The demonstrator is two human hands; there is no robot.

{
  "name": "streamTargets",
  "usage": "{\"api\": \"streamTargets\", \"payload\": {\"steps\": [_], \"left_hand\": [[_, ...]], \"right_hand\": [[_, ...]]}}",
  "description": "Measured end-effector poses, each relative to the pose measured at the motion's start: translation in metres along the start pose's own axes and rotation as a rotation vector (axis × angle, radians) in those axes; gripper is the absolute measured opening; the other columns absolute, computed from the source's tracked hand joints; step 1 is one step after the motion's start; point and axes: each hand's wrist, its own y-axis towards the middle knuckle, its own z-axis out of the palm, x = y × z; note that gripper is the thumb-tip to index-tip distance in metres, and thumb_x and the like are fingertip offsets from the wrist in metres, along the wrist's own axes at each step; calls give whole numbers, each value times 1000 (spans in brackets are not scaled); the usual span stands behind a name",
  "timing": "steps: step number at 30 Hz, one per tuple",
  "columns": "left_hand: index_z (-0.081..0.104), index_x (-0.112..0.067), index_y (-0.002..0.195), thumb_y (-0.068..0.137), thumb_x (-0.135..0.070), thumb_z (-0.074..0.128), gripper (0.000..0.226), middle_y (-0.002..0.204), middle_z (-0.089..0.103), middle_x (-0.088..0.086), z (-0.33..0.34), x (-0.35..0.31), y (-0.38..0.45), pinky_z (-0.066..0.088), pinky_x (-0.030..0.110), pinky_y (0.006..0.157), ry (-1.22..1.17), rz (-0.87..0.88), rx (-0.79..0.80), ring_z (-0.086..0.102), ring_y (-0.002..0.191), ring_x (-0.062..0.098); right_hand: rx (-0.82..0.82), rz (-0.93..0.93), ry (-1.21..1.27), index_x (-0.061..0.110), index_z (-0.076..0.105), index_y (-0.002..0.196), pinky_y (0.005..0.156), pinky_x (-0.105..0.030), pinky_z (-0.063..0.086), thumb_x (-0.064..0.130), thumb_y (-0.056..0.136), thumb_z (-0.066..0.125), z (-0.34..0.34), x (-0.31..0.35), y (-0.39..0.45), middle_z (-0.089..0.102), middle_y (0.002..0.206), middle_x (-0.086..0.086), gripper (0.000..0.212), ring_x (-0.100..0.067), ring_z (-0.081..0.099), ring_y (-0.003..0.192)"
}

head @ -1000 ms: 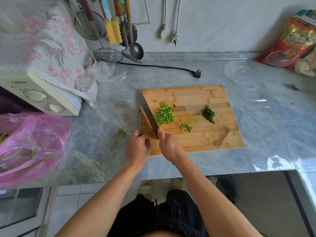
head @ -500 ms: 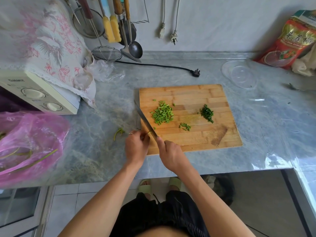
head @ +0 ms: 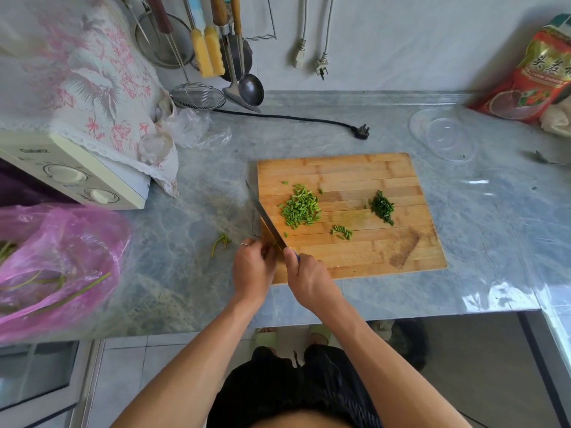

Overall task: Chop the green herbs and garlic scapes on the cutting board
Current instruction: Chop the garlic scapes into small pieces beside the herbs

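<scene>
A wooden cutting board (head: pixel 370 168) lies on the grey marble counter. On it sit a pile of light green chopped scape pieces (head: pixel 301 210), a smaller cluster (head: pixel 341 232) and a dark green heap of chopped herbs (head: pixel 382 207). My right hand (head: pixel 309 278) grips the handle of a cleaver (head: pixel 264 216), whose blade runs along the board's left edge. My left hand (head: pixel 251 268), with a ring on it, is curled beside the blade's heel, fingers touching the blade; what they pinch is hidden.
A few green stem scraps (head: pixel 220 242) lie on the counter left of the board. A pink plastic bag (head: pixel 52 267) with long stems sits at the left edge, a covered microwave (head: pixel 77 177) behind it. A clear lid (head: pixel 443 137), a black plug (head: pixel 360 131) and a red bag (head: pixel 531 75) lie beyond.
The cleaver blade has tilted from standing broad-side up to lying lower and thinner along the board's left edge. Both hands stay together at the board's near left corner.
</scene>
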Motion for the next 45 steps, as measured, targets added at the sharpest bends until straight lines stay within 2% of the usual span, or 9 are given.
{"api": "streamTargets", "payload": {"steps": [3, 7, 10, 14, 20, 29, 38, 41, 45], "left_hand": [[69, -15, 75, 85, -16, 67, 10, 67, 49, -4, 1, 1, 1, 29, 24, 50, 20, 5, -15, 48, 57, 5], [72, -14, 78, 83, -12, 67, 8, 73, 59, 2, 1, 2, 1, 30, 21, 56, 22, -8, -9, 54, 63, 12], [76, -12, 87, 84, -10, 67, 10, 85, 71, 4, -4, 1, 5, 40, 20, 67, -28, -55, 38, 63, 77, 16], [72, -15, 87, 90, -14, 66, 7, 83, 71, 1, -21, 5, 15, 45, 25, 69, -175, -222, 83, 65, 76, 16], [76, -9, 94, 90, -14, 69, 10, 83, 69, -3, -67, 37, 23, 43, 22, 74, -205, -310, -120, 66, 81, 16], [75, -9, 102, 88, 12, 44, 40, 101, 74, 4, -97, 49, 34, 44, 18, 90, -172, -309, -92, 65, 99, 12], [74, -20, 104, 93, -10, 63, 18, 92, 68, -15, -73, 9, 6, 42, 1, 76, -146, -35, 39, 64, 89, 1], [74, -14, 109, 86, -6, 70, 24, 94, 66, -7, -42, -9, 8, 43, 7, 75, -10, 181, 131, 64, 87, 11], [64, -8, 126, 85, -7, 69, 41, 125, 58, 10, -7, -19, 18, 50, 34, 94, 142, 260, 181, 61, 110, 26]], "right_hand": [[-74, -5, 20, 8, 54, 89, 64, -32, 38, 50, 102, 22, 5, -1, 4, 53, 74, -8, 54, -27, 52, 67], [-223, 79, 154, 10, 52, 91, 48, -29, 34, 37, 106, 17, -2, 7, 17, 55, 63, -6, 48, -25, 54, 54], [-42, 108, 213, 12, 52, 84, 67, -31, 39, 51, 102, 22, -16, 15, 21, 50, 68, -5, 52, -22, 47, 64], [-35, 6, 173, 12, 48, 62, 62, -32, 36, 53, 102, 26, -20, 11, 13, 54, 64, -8, 61, -26, 50, 65], [44, -33, 158, 3, 53, 71, 59, -39, 41, 58, 99, 25, -10, 16, 7, 56, 66, -12, 68, -23, 49, 60], [49, -84, 201, -6, 56, 78, 54, -33, 34, 59, 99, 26, -12, 19, 5, 52, 64, -11, 74, -21, 44, 57], [-114, -9, 286, -4, 52, 72, 54, -32, 32, 59, 97, 26, -32, -7, -11, 49, 60, -11, 72, -19, 42, 55], [-186, 73, 302, -5, 54, 73, 55, -32, 33, 54, 100, 28, -46, -27, -18, 50, 60, -7, 69, -20, 43, 56], [-267, 135, 274, 1, 48, 66, 53, -31, 30, 49, 102, 28, -54, -45, -31, 49, 59, -8, 64, -20, 44, 54]]}}
